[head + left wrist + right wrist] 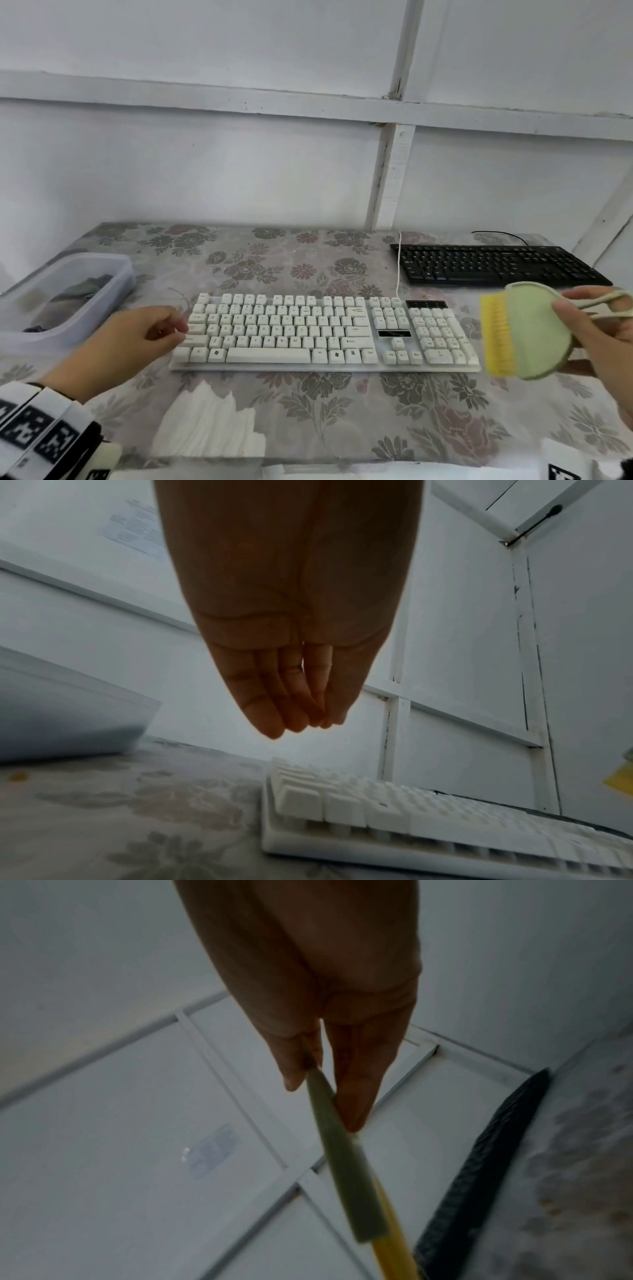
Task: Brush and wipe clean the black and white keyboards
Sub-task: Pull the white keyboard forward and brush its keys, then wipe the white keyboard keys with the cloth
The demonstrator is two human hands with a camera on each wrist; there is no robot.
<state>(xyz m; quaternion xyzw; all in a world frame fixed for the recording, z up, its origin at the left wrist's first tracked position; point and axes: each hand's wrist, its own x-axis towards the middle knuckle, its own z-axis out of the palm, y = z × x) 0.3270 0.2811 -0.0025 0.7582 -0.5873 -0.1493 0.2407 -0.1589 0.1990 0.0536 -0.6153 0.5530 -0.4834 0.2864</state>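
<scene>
Two keyboards: white keyboard point(325, 334) near, black keyboard point(496, 265) apparently dusty.

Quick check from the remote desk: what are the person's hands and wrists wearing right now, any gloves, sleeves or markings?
Both hands are bare, no gloves. The left hand has a wide white wristband printed with square black-and-white code markers, with a black strap edge beside it. The right hand shows no sleeve; its wrist is out of frame.

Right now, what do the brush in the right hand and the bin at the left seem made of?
Brush: matte pale-green body, probably plastic, with yellow bristles, likely synthetic. Bin: frosted translucent plastic, since dark contents show dimly through its wall.
</scene>
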